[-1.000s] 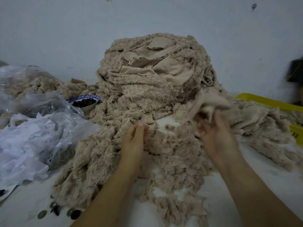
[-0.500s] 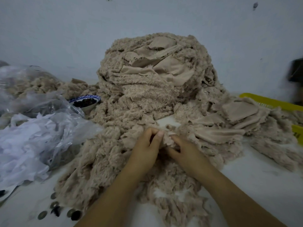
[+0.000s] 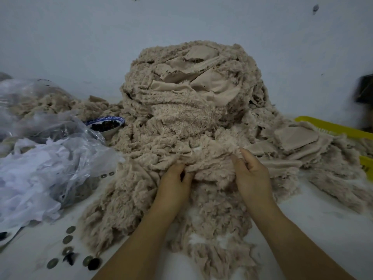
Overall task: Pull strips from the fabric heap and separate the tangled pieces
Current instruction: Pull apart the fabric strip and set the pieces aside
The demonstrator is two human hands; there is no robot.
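Both hands clutch one fuzzy beige strip (image 3: 210, 162) at the near foot of the fabric heap (image 3: 187, 98) mid-tabletop: left hand (image 3: 173, 184) and right hand (image 3: 252, 174), each grip closed on it. No writing shows anywhere.

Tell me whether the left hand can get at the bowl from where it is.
Probably yes. The left hand grips fabric at the heap's foot; the bowl sits beyond it to the left, open on top, but a plastic bag crowds its near side, and the hand must let go first.
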